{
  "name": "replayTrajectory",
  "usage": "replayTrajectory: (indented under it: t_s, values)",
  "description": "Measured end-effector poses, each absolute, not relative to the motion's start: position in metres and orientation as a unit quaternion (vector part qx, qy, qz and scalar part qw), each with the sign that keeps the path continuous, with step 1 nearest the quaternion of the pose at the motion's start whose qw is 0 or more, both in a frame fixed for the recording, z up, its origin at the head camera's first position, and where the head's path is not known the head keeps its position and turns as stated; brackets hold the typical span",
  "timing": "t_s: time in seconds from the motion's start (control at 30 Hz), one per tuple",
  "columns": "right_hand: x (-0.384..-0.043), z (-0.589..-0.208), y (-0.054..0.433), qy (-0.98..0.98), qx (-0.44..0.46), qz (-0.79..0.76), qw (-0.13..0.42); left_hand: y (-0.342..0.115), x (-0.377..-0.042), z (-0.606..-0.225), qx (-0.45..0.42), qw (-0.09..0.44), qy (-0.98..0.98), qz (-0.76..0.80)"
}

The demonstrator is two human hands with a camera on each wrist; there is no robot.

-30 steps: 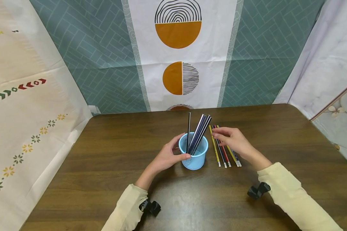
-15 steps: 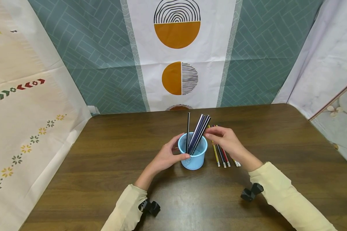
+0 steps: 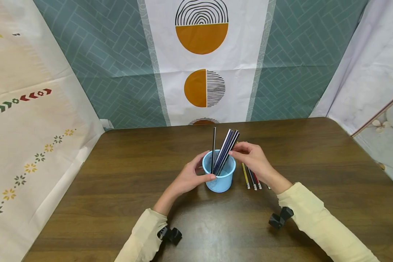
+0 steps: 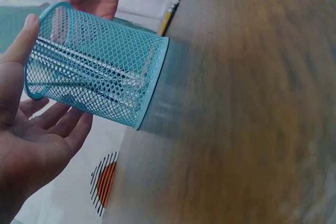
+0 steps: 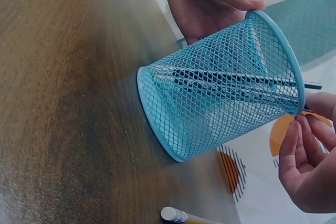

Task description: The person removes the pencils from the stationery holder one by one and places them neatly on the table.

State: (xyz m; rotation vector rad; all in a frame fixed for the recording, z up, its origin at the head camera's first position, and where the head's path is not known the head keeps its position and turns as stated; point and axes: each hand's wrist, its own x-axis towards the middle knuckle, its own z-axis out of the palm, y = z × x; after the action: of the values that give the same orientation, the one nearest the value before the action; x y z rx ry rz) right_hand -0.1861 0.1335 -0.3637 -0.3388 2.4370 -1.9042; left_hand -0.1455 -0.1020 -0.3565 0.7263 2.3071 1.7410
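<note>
My left hand [image 3: 190,178] holds a light-blue mesh pencil cup [image 3: 220,185], thumb at the near rim and fingers around the far side. The cup stands upright on the table. Inside, a bundle of dark and white-striped pencils [image 3: 225,151] leans right, and one black pencil [image 3: 214,143] stands apart at the left. My right hand [image 3: 253,160] is at the cup's right rim, thumb and fingertips pinching at the leaning pencils. In the right wrist view its curled fingers [image 5: 305,145] sit just outside the rim, beside the pencils' ends.
Several loose pencils [image 3: 247,178], yellow, dark and red, lie on the brown wooden table [image 3: 144,153] right of the cup, partly hidden under my right hand. A patterned cloth [image 3: 206,62] hangs behind the table's far edge.
My right hand has moved left from above the loose pencils to the pencils in the cup, its fingertips closing in on them. My left hand and the cup have stayed put.
</note>
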Motion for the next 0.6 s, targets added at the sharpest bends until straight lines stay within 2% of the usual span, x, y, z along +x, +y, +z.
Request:
replayTrajectory:
  t_s: [0.6]
  values:
    - [-0.1857,-0.3631,0.1271,0.786,-0.102,-0.61,-0.014,-0.1018,-0.146,-0.3572,0.248,0.078,0.773,0.579]
